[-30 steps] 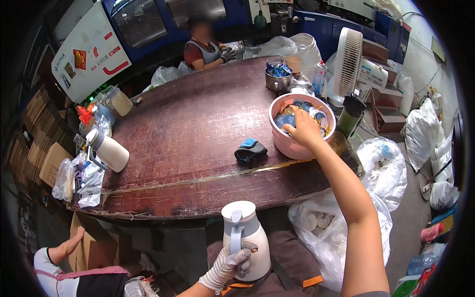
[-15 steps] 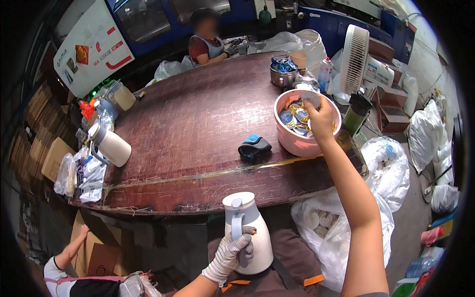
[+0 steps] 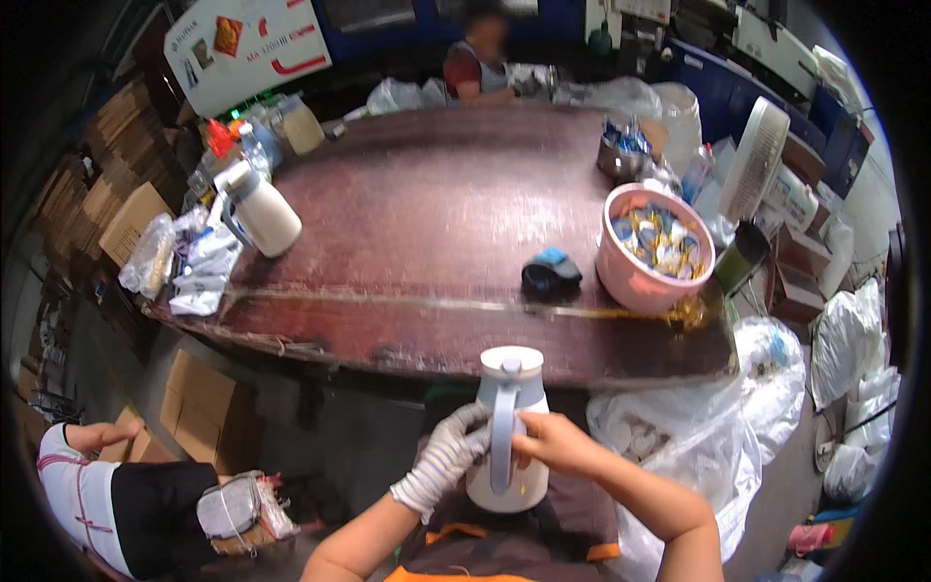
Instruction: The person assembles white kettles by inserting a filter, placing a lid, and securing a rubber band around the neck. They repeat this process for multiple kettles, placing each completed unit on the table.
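A white jug (image 3: 529, 490) with a grey-blue neck and handle (image 3: 503, 441) stands upright on my lap, handle toward me. My left hand (image 3: 448, 461), in a striped white glove, is closed on the jug's left side by the handle. My bare right hand (image 3: 558, 444) pinches at the handle's right side. A bit of gold cord (image 3: 523, 490) hangs below its fingers; the tag it belongs to is mostly hidden. A pink bucket (image 3: 640, 281) of round blue and silver tags (image 3: 662, 238) with gold cords stands on the table's right.
The dark red table (image 3: 417, 213) bears a second white jug (image 3: 267, 218), a black-and-blue pouch-like item (image 3: 551, 274) and a metal pot (image 3: 621, 160). Plastic bags (image 3: 698, 475) lie right of my lap. One person (image 3: 475, 68) sits beyond the table; another (image 3: 97, 485) is at left beside cartons (image 3: 208, 407).
My right hand has come from the pink bucket down to the jug's handle, bringing a tag. The jug has turned so its handle faces me. My view has shifted.
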`<state>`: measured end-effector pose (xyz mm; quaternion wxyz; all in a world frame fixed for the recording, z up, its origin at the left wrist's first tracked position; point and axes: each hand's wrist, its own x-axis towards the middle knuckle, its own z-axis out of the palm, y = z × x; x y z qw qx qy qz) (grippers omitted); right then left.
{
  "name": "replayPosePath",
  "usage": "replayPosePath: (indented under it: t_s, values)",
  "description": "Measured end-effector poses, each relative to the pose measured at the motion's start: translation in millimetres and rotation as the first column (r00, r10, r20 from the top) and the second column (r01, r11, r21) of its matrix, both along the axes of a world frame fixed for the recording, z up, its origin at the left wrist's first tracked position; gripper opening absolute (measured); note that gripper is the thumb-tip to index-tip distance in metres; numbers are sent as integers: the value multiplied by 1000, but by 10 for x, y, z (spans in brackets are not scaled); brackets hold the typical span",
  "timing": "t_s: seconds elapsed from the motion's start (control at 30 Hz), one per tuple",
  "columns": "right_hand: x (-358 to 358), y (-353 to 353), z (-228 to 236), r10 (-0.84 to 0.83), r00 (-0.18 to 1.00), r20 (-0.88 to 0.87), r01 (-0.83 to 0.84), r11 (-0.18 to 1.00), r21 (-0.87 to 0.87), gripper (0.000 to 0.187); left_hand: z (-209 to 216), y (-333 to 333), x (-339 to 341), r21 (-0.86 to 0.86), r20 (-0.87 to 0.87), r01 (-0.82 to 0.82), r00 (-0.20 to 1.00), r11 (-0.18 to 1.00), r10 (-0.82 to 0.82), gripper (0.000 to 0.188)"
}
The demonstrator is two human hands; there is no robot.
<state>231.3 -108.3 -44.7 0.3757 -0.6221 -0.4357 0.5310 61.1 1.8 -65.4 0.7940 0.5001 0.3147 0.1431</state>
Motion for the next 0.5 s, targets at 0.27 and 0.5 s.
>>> replayPosePath:
  t_s: [0.27,0.5]
  values:
    - [80,-309,76,10,933,-360,-41,996,-78,27,-135,-81,-75,-171,112,-298,941,939,319,24]
    - [19,-263,178,-185,321,-929,307,948,-83,38,110,-79,47,91,259,-460,867,883,425,22]
